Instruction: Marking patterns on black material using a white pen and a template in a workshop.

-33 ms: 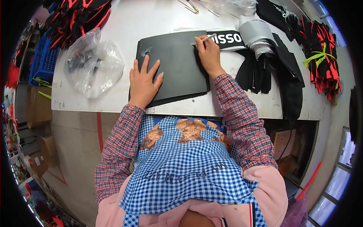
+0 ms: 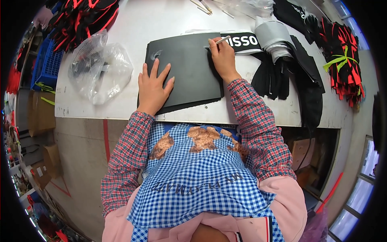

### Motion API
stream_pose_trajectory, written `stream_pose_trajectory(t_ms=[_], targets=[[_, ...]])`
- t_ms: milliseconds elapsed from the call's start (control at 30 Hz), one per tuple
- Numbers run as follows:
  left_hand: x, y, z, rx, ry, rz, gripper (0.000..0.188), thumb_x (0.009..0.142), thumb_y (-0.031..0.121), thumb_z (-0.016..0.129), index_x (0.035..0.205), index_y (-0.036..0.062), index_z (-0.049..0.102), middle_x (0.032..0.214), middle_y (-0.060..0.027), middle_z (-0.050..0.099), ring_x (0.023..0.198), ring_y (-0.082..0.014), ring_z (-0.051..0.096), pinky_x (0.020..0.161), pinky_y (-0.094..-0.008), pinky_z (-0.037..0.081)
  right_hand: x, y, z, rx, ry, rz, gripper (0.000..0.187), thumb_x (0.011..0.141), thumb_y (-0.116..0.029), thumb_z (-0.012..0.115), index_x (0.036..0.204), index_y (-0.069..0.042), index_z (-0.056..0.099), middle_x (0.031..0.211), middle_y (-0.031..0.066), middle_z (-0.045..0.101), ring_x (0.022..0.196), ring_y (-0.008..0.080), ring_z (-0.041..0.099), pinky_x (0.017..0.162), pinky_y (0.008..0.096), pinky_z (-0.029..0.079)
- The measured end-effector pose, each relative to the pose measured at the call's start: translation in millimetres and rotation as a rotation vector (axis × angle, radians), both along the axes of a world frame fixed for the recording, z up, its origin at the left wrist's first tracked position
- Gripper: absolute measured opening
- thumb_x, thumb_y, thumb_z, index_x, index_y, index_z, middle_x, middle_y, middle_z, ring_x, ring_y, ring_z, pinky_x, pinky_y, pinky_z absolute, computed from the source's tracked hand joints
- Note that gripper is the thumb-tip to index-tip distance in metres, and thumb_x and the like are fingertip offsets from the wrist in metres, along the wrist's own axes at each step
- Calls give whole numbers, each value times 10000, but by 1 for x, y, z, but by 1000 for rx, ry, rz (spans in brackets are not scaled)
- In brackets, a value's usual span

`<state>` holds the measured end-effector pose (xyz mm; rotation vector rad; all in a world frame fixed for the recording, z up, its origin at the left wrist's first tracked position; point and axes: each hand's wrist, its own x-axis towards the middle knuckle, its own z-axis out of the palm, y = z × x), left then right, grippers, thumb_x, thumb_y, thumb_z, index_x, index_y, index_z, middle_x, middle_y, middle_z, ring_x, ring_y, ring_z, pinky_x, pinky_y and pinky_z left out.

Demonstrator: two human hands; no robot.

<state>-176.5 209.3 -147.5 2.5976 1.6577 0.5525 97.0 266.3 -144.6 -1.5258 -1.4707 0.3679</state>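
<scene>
A dark grey, nearly rectangular sheet (image 2: 189,74) lies on the white table in front of me, over other black layers that show along its lower edge. My left hand (image 2: 155,89) rests flat on its left part with the fingers spread. Pinched between the fingers of my right hand (image 2: 223,60) is a slim pale pencil (image 2: 223,40), held over the sheet's upper right edge. Its tip is hard to make out there. Faint whitish marks (image 2: 156,54) show on the sheet above my left fingertips.
Left of the sheet is a clear plastic bag (image 2: 100,72). Black-and-red pieces (image 2: 86,18) are heaped at the far left, near a blue crate (image 2: 47,60). To the right lie black strips with a grey-white roll (image 2: 276,40) and a tied black-and-red bundle (image 2: 342,64). Several thin sticks (image 2: 201,7) lie at the back.
</scene>
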Motion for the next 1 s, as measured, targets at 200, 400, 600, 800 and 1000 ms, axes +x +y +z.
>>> stream_pose_trajectory(t_ms=[200, 400, 600, 800, 1000], targets=[[2, 0, 3, -21, 1, 10, 495, 976, 397, 633, 1446, 247, 585, 1594, -118, 411, 1435, -491, 335, 1150, -581, 309, 1, 2, 1, -5, -49, -6, 276, 1030, -261, 594, 948, -2, 646, 805, 182, 665, 751, 371, 651, 695, 444, 509], [0, 0, 2, -10, -26, 10, 505, 970, 406, 637, 1450, 258, 580, 1597, -111, 408, 1441, -487, 330, 1154, -586, 303, 0, 3, 2, 43, -47, 0, 304, 1031, -275, 600, 938, 9, 651, 776, 181, 655, 699, 354, 637, 674, 431, 506], [-2, -1, -1, -15, -25, 36, 518, 969, 418, 632, 1460, 263, 569, 1590, -205, 377, 1448, -492, 322, 1156, -589, 298, -25, 6, 16, -132, 381, 66, 380, 1029, -387, 623, 1001, -18, 706, 757, 24, 663, 625, 80, 614, 506, 250, 523], [1, -1, -4, -18, -49, 38, 517, 958, 435, 641, 1448, 287, 578, 1579, -259, 364, 1464, -498, 303, 1157, -616, 291, -99, 19, 13, -233, 417, 327, 354, 1026, -351, 619, 983, -5, 681, 735, 39, 661, 585, 111, 612, 529, 286, 505], [1, -2, 3, -36, -90, 41, 504, 959, 440, 642, 1437, 288, 592, 1576, -253, 372, 1476, -487, 290, 1161, -625, 281, -125, 25, 19, -190, 144, 378, 348, 1014, -329, 626, 989, 12, 688, 703, 98, 667, 601, 176, 620, 574, 348, 484]])
